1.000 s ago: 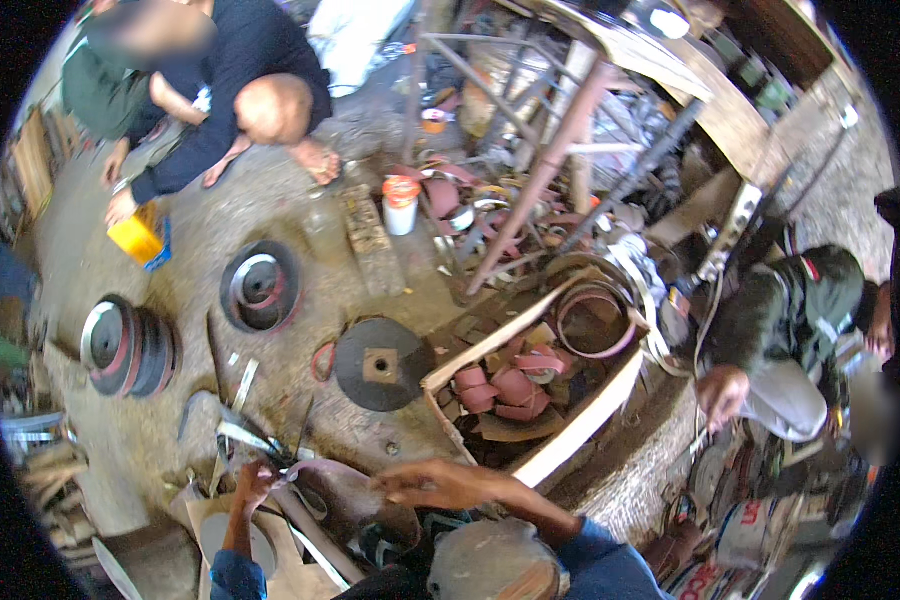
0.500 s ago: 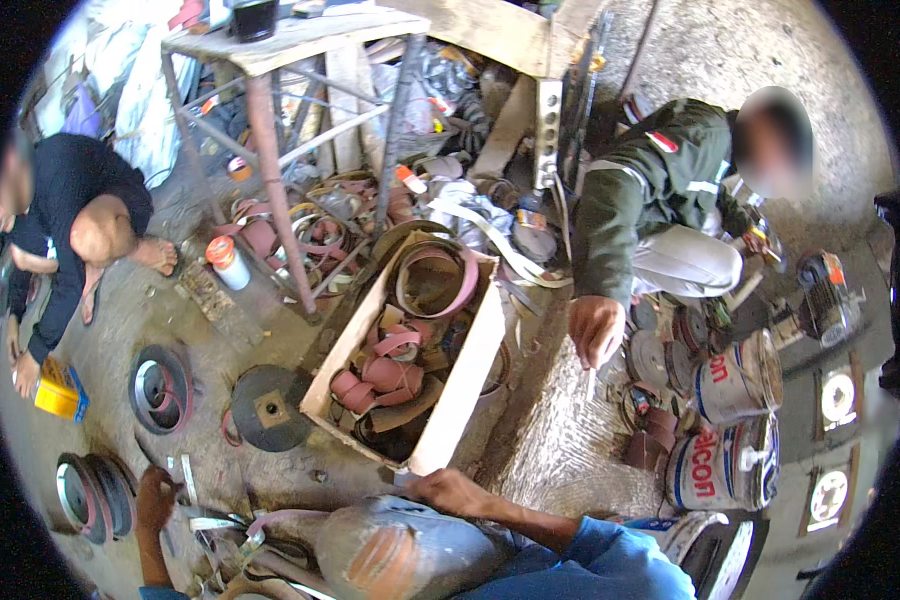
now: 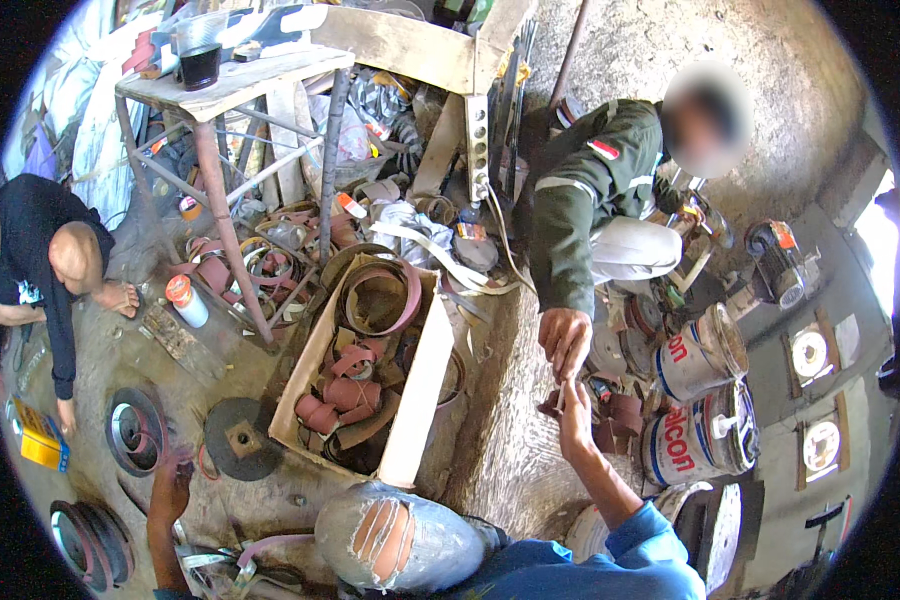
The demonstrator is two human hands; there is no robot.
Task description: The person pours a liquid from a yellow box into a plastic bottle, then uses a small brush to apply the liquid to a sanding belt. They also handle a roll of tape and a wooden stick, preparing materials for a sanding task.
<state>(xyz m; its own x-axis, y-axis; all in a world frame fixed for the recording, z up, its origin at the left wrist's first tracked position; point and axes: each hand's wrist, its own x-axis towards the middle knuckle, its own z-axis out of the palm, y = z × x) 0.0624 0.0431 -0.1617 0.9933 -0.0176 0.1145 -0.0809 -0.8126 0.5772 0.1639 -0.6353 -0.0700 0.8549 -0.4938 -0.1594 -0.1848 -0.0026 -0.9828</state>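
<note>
My right hand (image 3: 574, 424) is stretched out to the right, its fingers closed in a pinch at a co-worker's hand (image 3: 566, 335). A small white stick (image 3: 561, 397) shows between the two hands; fingers partly hide it. My left hand (image 3: 171, 486) is raised at the lower left with curled fingers, near a dark ring-shaped roll (image 3: 136, 432). Whatever its fingertips hold is too blurred to make out. Close by lies a dark round disc (image 3: 243, 440) with a square centre patch. My knee (image 3: 385, 540) shows through torn jeans, below an open wooden box (image 3: 417, 405).
Reddish abrasive strips (image 3: 352, 393) fill the box. A metal-legged table (image 3: 235, 85) stands behind it. White buckets (image 3: 698, 440) are at the right, beyond a worn plank (image 3: 515, 415). Another person (image 3: 45, 250) crouches at far left by a yellow box (image 3: 38, 440).
My right hand has left the box's near edge and reached right to the co-worker's hand. My left hand is still raised. The view has shifted rightward; the person at left has leaned lower.
</note>
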